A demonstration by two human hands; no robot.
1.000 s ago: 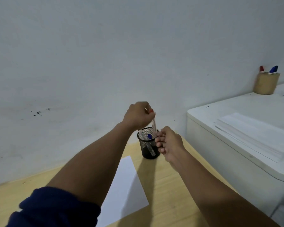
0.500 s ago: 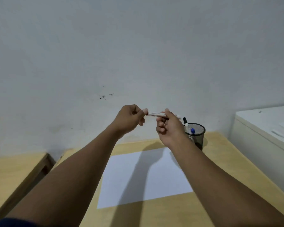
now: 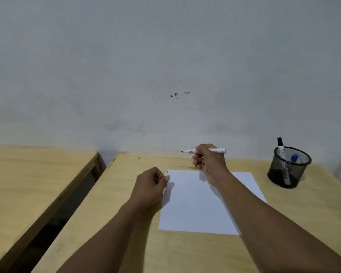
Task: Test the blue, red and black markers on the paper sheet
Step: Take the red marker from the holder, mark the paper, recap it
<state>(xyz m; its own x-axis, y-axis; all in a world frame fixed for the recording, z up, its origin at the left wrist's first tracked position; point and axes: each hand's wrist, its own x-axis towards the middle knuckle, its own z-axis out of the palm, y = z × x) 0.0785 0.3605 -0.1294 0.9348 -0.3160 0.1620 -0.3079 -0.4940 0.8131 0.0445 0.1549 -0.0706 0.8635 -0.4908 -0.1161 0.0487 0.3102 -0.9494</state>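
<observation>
My right hand (image 3: 209, 160) holds the uncapped red marker (image 3: 218, 150) level above the far edge of the white paper sheet (image 3: 197, 205), its red tip pointing left. My left hand (image 3: 152, 186) is closed in a fist at the sheet's left edge; what it holds, if anything, is hidden by the fingers. A tiny dark mark sits at the sheet's far left corner. The black marker (image 3: 281, 148) and the blue marker (image 3: 294, 157) stand in a black mesh cup (image 3: 287, 170) at the right of the wooden table (image 3: 126, 243).
A second wooden table (image 3: 28, 184) stands to the left, with a dark gap between the two. A grey wall (image 3: 165, 66) with small dark specks rises right behind the tables.
The hands have pulled apart: the right keeps the marker, now with its red tip bare, and the left has dropped to the sheet's left edge. The view swung left and down.
</observation>
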